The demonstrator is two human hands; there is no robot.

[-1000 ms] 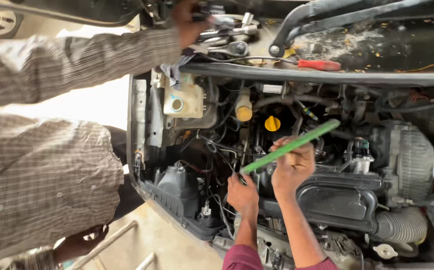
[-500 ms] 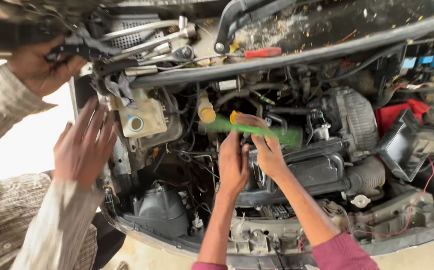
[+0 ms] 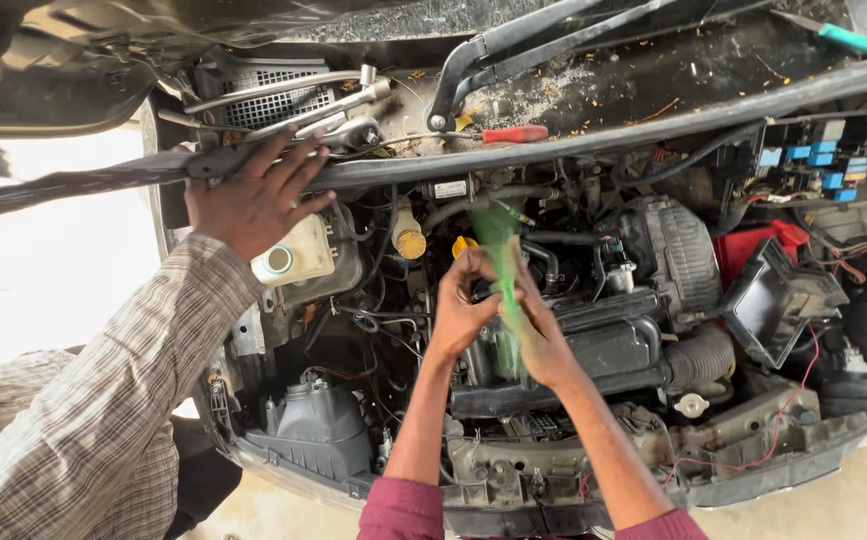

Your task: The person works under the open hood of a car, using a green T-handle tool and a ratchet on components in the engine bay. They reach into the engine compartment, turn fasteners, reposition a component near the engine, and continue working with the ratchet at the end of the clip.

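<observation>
Just below the yellow oil cap [image 3: 465, 243], the left hand [image 3: 462, 310] and right hand [image 3: 544, 335] clamp a blurred green tool [image 3: 502, 290] that, I judge, could slip into the engine bay.

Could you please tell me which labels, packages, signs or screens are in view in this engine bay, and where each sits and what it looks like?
Label: small white rectangular sticker with dark print, on the cross-member just beyond the left hand and right hand, which hold a green strip.
Fuse box: open black housing at upper right, with blue and pale rectangular blocks.
No packages, signs or screens show.
</observation>
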